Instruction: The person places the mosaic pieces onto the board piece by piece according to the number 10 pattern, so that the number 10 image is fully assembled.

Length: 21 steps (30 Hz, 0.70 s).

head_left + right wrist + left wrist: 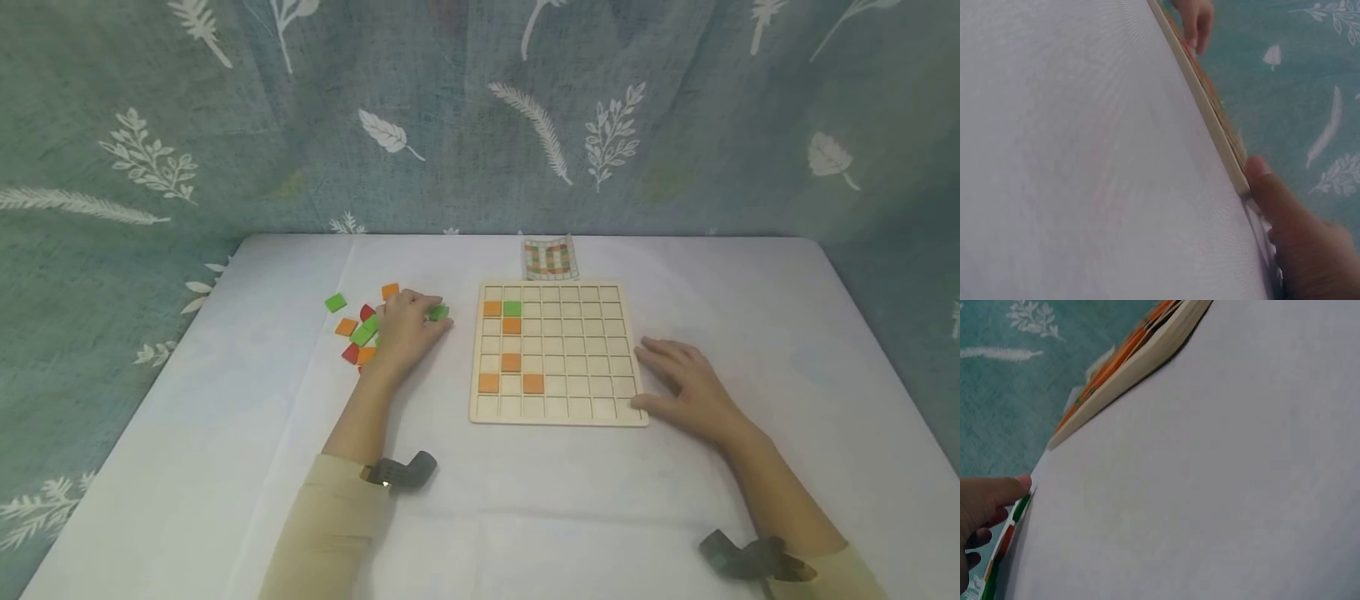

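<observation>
My left hand [405,329] pinches a green square tile [438,313] between thumb and forefinger, left of the wooden grid board [558,412]. Under and beside that hand lie loose tiles: green squares [362,335], orange squares [347,327] and red pieces [367,312], some of them covered by the hand. On the board's left part sit several orange tiles [511,362] and one green tile [512,308]. My right hand [686,392] rests at the board's right edge, its fingers loosely spread; in the right wrist view its thumb [1266,175] touches the board's corner.
A small patterned card [551,258] with a coloured grid lies just behind the board. White cloth [555,483] covers the table. A green-blue leaf-patterned curtain [465,167] hangs along the table's back edge. Each wrist wears a dark camera mount [405,472].
</observation>
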Tool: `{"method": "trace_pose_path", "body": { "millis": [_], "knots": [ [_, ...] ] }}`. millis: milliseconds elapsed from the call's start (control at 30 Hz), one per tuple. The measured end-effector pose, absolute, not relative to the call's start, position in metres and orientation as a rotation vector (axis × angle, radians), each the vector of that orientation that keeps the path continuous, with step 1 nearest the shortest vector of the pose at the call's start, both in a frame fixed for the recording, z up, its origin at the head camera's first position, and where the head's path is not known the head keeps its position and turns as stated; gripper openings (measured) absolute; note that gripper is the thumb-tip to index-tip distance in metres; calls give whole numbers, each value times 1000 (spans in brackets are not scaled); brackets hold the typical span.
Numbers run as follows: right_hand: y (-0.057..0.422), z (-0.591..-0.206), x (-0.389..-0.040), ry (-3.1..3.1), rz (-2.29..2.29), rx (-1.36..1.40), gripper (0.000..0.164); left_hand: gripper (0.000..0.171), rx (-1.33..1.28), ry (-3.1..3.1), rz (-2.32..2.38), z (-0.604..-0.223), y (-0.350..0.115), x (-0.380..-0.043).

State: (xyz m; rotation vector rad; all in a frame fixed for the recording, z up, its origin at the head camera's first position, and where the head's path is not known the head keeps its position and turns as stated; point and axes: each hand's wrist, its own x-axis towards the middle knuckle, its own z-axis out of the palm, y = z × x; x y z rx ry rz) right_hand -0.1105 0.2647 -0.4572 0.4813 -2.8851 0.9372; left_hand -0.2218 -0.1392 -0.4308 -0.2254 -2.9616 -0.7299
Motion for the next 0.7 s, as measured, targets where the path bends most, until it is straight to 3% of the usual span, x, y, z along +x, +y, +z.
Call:
{"method": "trace_pose_path", "body": {
  "millis": [700],
  "knots": [
    [265, -459, -110, -2877, 921, 472, 75, 38, -416, -2935, -674, -441, -133, -218]
  ]
}}
